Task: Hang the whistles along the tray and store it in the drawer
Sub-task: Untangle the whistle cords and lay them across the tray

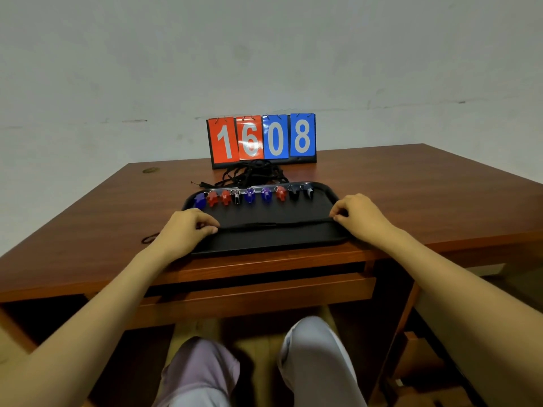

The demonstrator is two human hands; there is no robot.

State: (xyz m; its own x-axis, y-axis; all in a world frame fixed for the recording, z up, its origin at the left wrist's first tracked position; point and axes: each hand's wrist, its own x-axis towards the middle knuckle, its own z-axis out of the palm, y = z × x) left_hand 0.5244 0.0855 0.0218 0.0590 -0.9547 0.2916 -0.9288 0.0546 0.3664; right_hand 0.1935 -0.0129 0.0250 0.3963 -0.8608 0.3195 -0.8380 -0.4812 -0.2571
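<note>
Nine whistles (249, 195) already hang along the black tray's (264, 242) 12 o'clock rim, while left hand (188, 227) and right hand (360, 215) pinch a black cord (264, 225) stretched across it; the drawer (264, 292) at 6 o'clock awaits.

The tray (264, 239) lies on the desk (411, 195) at its near edge, with the whistles (252, 195) in a row along its far rim. Behind the tray lies a tangle of cords (252, 173), and behind that stands the flip scoreboard (262, 140). The drawer (264, 292) sits below the desk's near edge, under the tray
</note>
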